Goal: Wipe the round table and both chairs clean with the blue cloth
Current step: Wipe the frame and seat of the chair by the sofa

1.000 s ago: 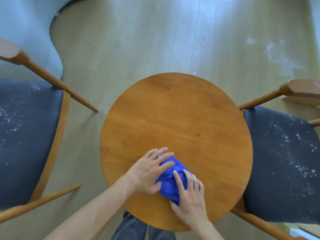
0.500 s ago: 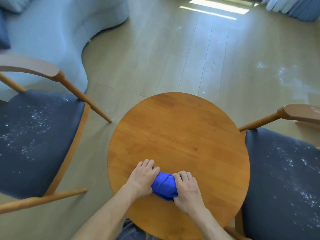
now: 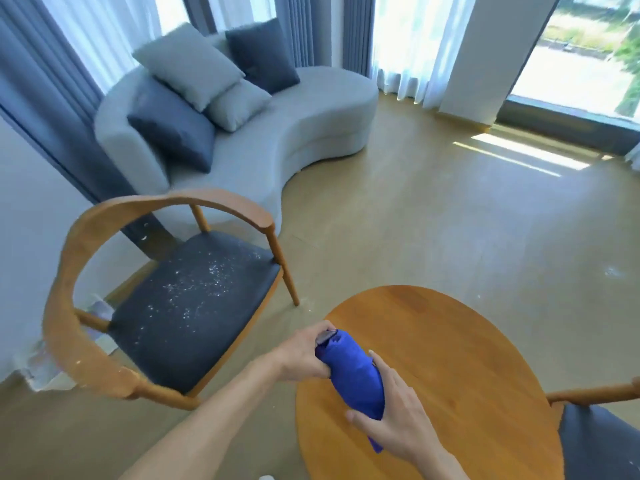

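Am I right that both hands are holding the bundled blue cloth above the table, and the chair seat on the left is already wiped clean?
Not quite: the head view shows the left chair seat still speckled white. The rest holds: left hand and right hand hold the blue cloth above the table.

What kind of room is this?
Probably a living room at home: there's a curved grey sofa with cushions, long curtains by big windows, and a small round table with a wooden chair.
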Action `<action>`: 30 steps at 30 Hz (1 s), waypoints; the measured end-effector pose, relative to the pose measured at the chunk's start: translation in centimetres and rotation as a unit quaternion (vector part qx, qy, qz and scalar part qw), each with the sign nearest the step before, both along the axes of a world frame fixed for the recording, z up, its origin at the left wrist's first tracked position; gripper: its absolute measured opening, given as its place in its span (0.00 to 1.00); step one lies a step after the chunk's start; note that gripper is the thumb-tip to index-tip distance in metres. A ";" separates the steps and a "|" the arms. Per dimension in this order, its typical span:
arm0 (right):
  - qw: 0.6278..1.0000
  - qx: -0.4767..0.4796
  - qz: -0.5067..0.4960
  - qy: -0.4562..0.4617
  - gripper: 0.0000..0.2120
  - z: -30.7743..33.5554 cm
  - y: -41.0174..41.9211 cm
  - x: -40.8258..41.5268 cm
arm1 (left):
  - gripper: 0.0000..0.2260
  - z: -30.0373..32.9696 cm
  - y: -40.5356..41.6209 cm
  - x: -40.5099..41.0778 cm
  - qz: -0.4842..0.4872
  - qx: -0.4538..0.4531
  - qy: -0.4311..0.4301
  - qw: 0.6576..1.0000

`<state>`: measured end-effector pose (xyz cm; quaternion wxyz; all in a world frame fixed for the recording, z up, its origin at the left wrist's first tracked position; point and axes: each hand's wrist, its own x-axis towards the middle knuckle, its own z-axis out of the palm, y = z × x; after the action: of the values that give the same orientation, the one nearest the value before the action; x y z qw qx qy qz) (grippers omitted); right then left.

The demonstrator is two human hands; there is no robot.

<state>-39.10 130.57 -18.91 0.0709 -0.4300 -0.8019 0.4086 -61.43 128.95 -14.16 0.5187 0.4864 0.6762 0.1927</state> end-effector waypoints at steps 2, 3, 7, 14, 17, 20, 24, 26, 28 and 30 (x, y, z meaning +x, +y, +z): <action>0.999 -0.010 0.012 0.038 0.43 1.7 -0.1 -2.9 | 0.17 2.2 -0.8 -2.7 0.044 -0.006 -0.023 0.999; 0.999 -0.010 0.015 0.050 0.41 2.4 -0.1 -4.5 | 0.17 3.1 -1.4 -4.2 0.063 -0.007 -0.029 0.998; 0.997 -0.009 0.037 0.066 0.32 4.4 -1.0 -12.1 | 0.17 5.0 -4.7 -10.7 0.159 -0.012 -0.043 0.986; 0.992 -0.058 0.068 0.089 0.30 4.5 -5.6 -27.3 | 0.11 4.0 -11.4 -24.2 0.313 -0.035 -0.150 0.937; 0.993 -0.062 0.067 0.078 0.32 4.2 -8.2 -34.3 | 0.12 3.2 -13.6 -30.5 0.349 -0.041 -0.166 0.922; 0.993 -0.066 0.070 0.061 0.34 4.4 -10.1 -40.7 | 0.12 2.7 -15.8 -36.0 0.364 -0.055 -0.163 0.915; 0.994 -0.056 0.086 0.031 0.36 4.7 -11.4 -47.0 | 0.13 2.5 -17.0 -41.9 0.371 -0.067 -0.175 0.910; 0.995 -0.050 0.085 0.010 0.37 4.6 -11.1 -48.9 | 0.15 2.3 -16.4 -43.7 0.378 -0.068 -0.191 0.903; 0.996 -0.045 0.079 -0.010 0.37 4.0 -10.1 -50.1 | 0.15 2.2 -15.1 -44.9 0.385 -0.072 -0.217 0.894; 0.996 -0.038 0.071 -0.029 0.38 3.5 -8.6 -50.8 | 0.15 2.0 -13.3 -45.5 0.388 -0.088 -0.259 0.880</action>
<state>-89.86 121.93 -15.42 0.0022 -0.3859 -0.8162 0.4300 -106.92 115.67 -12.21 0.5994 0.0700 0.6665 0.4377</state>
